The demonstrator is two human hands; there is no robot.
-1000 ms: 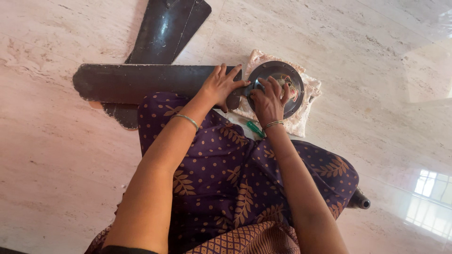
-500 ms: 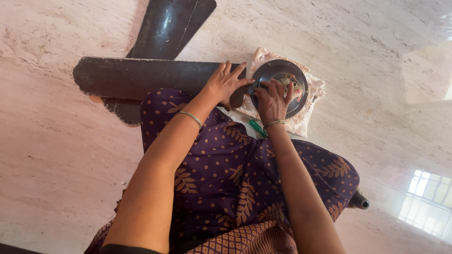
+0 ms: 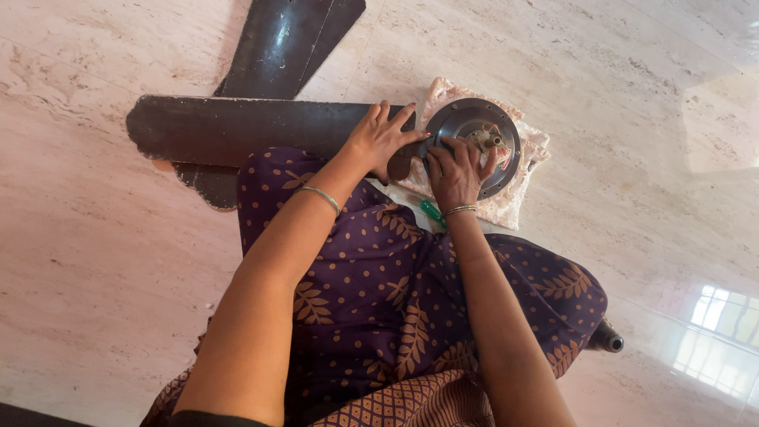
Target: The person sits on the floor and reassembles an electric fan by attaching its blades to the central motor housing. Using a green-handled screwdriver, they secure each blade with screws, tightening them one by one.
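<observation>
The pale marble floor (image 3: 632,158) carries dark fan blades (image 3: 237,130) at ten o'clock, a cream cloth (image 3: 518,202) under a round metal fan motor (image 3: 474,126) at one o'clock, and a green-handled screwdriver (image 3: 432,212) beside the cloth.

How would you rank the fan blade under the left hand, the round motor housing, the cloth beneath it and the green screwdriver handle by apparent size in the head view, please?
1. Fan blade, clearly the largest.
2. Cloth, partly covered.
3. Round motor housing, slightly smaller than the cloth.
4. Green screwdriver handle, smallest, mostly hidden.

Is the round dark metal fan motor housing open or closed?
Open: the round dark metal fan motor housing shows exposed wiring inside; right hand rests on it.
</observation>
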